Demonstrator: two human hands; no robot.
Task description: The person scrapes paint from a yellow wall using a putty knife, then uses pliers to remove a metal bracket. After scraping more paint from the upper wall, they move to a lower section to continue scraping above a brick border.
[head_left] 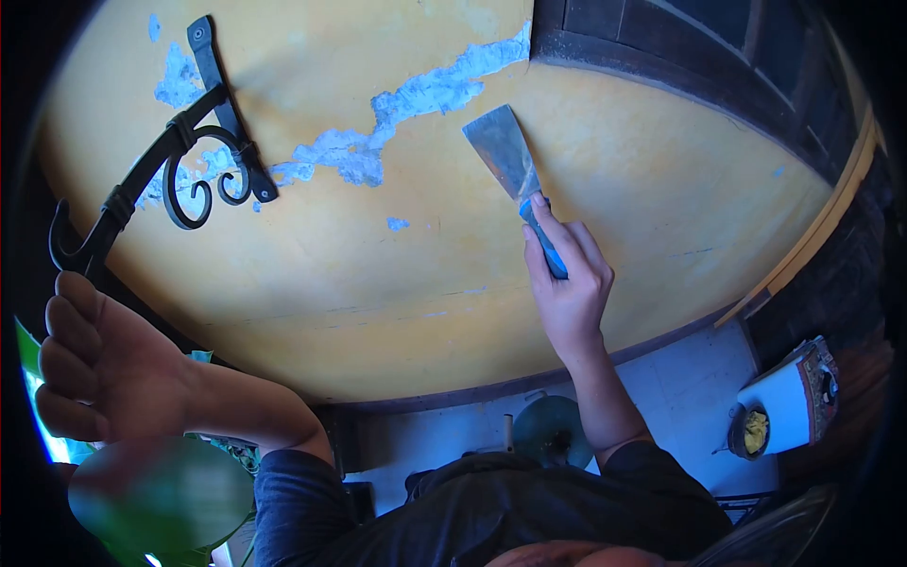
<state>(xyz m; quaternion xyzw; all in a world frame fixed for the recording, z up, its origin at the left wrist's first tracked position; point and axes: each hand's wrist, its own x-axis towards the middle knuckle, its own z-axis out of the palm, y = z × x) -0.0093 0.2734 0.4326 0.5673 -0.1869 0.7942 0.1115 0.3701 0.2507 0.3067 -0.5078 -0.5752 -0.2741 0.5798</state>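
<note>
My right hand [573,279] grips a putty knife [503,154] by its blue handle, the thumb laid along it. The wide metal blade tilts up and left, in front of the yellow wall [453,255] and just below a jagged band of peeled paint [420,97] showing a pale blue surface. At the far left my left hand [118,369] is raised with its palm showing and no object in it. Its fingers are slightly bent, close below the hooked end of a black wrought-iron bracket [170,142] fixed to the wall.
A dark wooden frame [661,71] borders the wall at upper right. Low on the right, a small pot [749,433] with yellowish contents hangs or stands beside a white box [789,397]. Below me is a round dark-green object [550,427]. Green leaves show at lower left, beside a blurred oval.
</note>
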